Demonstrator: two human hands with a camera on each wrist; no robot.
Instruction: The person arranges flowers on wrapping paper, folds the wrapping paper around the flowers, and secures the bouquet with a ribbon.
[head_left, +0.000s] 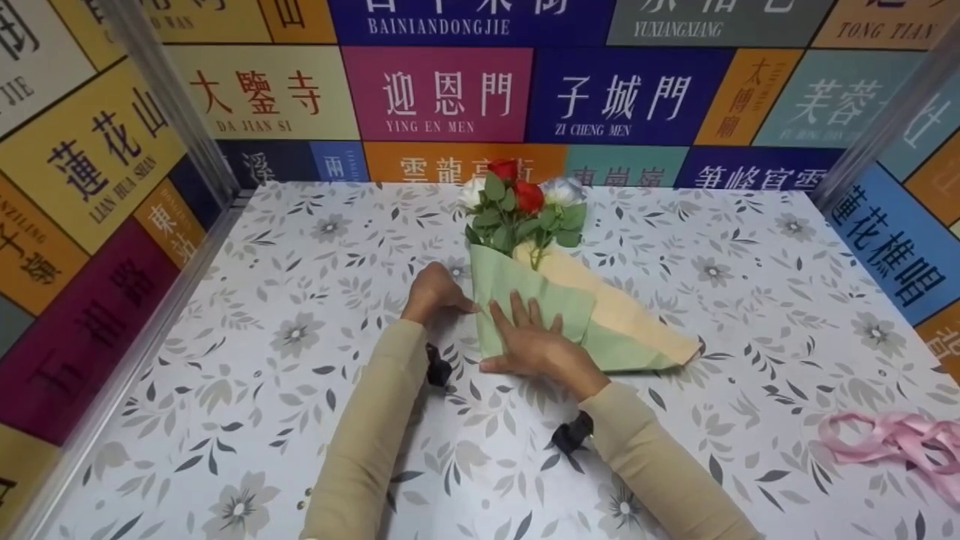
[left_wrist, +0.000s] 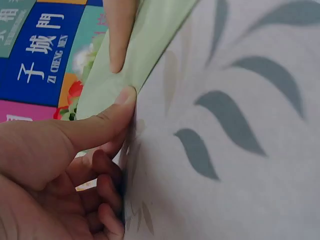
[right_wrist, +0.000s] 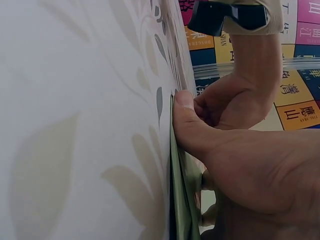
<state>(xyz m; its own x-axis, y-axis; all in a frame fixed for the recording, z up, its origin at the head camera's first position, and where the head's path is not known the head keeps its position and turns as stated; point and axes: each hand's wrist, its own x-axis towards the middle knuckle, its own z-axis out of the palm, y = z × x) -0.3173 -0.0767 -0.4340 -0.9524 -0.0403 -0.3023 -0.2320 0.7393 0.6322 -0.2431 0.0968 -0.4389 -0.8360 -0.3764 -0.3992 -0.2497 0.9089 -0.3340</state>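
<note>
left grip [head_left: 437, 292]: thumb and finger pinching green wrapping paper [head_left: 568, 301] at its left edge, i judge to steady it
right grip [head_left: 536, 346]: spread flat on it, clasping nothing, probably pressing the fold
rose bouquet [head_left: 529, 199]: on the worktop [head_left: 262, 431]
hidden from me: lower stems; pink ribbon [head_left: 859, 454] cut off rightward

One left hand [head_left: 439, 291] and one right hand [head_left: 534, 346] show, with two sleeves [head_left: 367, 435] and two black wrist cameras [head_left: 437, 366]. One bouquet [head_left: 517, 225] has two red flowers [head_left: 529, 197], at least two pale flowers [head_left: 472, 193] and wrapping paper [head_left: 566, 300], its sheets uncountable. One pink ribbon heap [head_left: 896, 427] lies near right on one table [head_left: 300, 270]; three printed walls [head_left: 439, 94] stand left, far and right.
</note>
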